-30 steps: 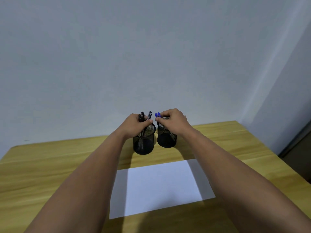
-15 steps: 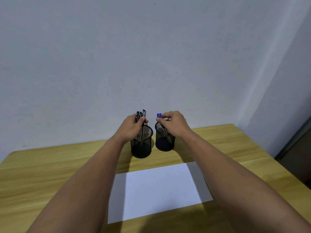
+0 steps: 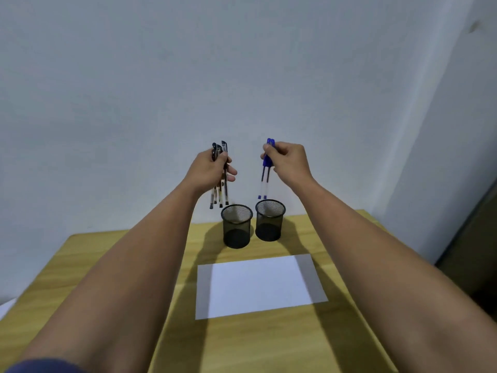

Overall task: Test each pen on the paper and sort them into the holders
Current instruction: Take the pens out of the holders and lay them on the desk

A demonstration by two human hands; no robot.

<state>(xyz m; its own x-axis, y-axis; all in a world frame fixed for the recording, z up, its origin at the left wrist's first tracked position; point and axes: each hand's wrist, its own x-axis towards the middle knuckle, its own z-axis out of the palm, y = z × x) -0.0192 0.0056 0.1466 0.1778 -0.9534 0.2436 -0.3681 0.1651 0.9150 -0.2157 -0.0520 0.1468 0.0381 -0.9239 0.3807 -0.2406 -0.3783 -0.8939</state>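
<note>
Two black mesh holders stand side by side at the back of the wooden table, the left holder (image 3: 236, 227) and the right holder (image 3: 269, 220), both with nothing inside. My left hand (image 3: 208, 169) grips a bunch of several black pens (image 3: 220, 193), held upright in the air above and left of the left holder. My right hand (image 3: 289, 162) pinches two blue pens (image 3: 265, 181) by their caps, tips hanging just above the right holder. A blank white sheet of paper (image 3: 258, 285) lies on the table in front of the holders.
The wooden table (image 3: 242, 343) ends at a white wall close behind the holders. A dark edge of furniture (image 3: 473, 254) shows at the far right. A pale object pokes in at the left edge (image 3: 5, 308).
Both hands have lifted the pens straight up out of the holders. The pens were standing inside the holders before; now they hang in the air above the rims.
</note>
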